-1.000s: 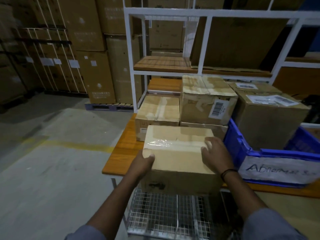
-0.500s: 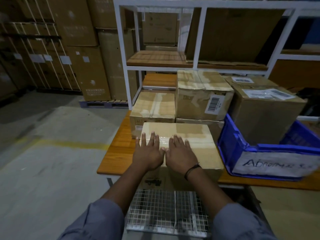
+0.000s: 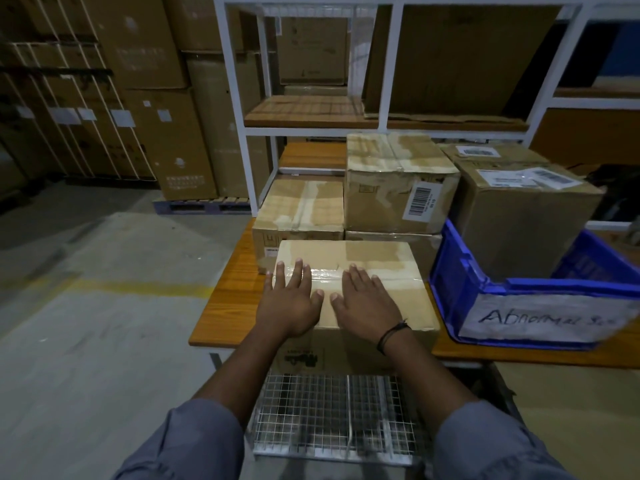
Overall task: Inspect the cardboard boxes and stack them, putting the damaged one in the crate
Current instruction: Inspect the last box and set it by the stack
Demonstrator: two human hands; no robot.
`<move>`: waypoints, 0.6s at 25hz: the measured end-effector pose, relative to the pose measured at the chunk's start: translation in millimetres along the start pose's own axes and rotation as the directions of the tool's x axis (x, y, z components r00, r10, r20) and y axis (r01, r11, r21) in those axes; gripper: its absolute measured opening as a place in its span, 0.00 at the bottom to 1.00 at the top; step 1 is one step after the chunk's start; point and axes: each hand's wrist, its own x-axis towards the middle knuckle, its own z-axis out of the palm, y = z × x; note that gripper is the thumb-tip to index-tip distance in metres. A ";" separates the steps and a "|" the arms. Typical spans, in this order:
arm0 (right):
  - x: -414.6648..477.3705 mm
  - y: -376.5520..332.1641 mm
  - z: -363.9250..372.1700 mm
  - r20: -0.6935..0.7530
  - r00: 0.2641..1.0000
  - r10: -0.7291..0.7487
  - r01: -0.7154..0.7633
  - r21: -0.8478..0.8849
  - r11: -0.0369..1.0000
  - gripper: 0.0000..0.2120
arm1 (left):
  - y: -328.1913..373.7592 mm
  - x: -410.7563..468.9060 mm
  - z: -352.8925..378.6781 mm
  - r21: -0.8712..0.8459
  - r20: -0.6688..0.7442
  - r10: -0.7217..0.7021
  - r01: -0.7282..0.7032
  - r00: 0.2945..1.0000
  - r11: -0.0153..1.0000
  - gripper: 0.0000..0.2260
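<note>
Wooden table (image 3: 228, 292) at left. Left hand (image 3: 291, 303): flat on top of taped box (image 3: 377, 254), grip apart, fingers spread. Right hand (image 3: 367, 306): flat just beside it on same top, grip apart, nothing held. Taped box at table's front edge, two-box stack (image 3: 394, 181) just behind. Blue crate (image 3: 519, 292) at right holds large labelled box (image 3: 519, 220).

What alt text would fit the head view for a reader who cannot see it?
The left hand and right hand lie flat on a taped cardboard box at the front edge of a wooden table. Beside it, a blue crate holds another box.
</note>
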 end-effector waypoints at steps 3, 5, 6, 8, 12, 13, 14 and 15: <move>-1.6 7.0 -3.0 -0.003 1.000 0.024 -0.024 -0.007 1.000 0.32 | -0.6 2.5 -1.9 -0.001 -0.018 0.005 -0.005 1.000 1.000 0.31; 0.2 5.1 -1.5 0.001 1.000 0.022 -0.022 -0.016 1.000 0.32 | -1.7 2.6 -0.4 -0.002 -0.016 0.000 0.000 1.000 1.000 0.31; 1.2 3.4 -0.6 -0.001 1.000 0.022 -0.022 -0.019 1.000 0.32 | -2.8 2.5 0.6 -0.001 -0.015 -0.002 0.002 1.000 1.000 0.31; 1.6 3.3 0.5 0.007 1.000 0.016 -0.016 -0.020 1.000 0.32 | -3.8 2.0 2.2 -0.006 -0.011 -0.011 0.011 1.000 1.000 0.31; -6.1 14.6 -2.1 0.020 1.000 -0.002 0.002 0.007 1.000 0.32 | 1.0 0.7 2.8 -0.018 -0.012 -0.002 0.002 1.000 1.000 0.31; -7.6 16.7 -2.2 0.002 1.000 0.006 -0.006 0.009 1.000 0.32 | 2.1 0.4 2.0 -0.019 -0.020 0.004 -0.005 1.000 1.000 0.31; -8.3 17.2 -1.8 -0.017 1.000 0.017 -0.017 0.004 1.000 0.32 | 2.4 0.0 1.2 -0.018 -0.028 0.008 -0.008 1.000 1.000 0.31; -8.0 16.3 -0.8 -0.028 0.999 0.026 -0.026 -0.002 1.000 0.32 | 1.8 -0.2 0.6 -0.018 -0.033 0.008 -0.008 0.999 1.000 0.31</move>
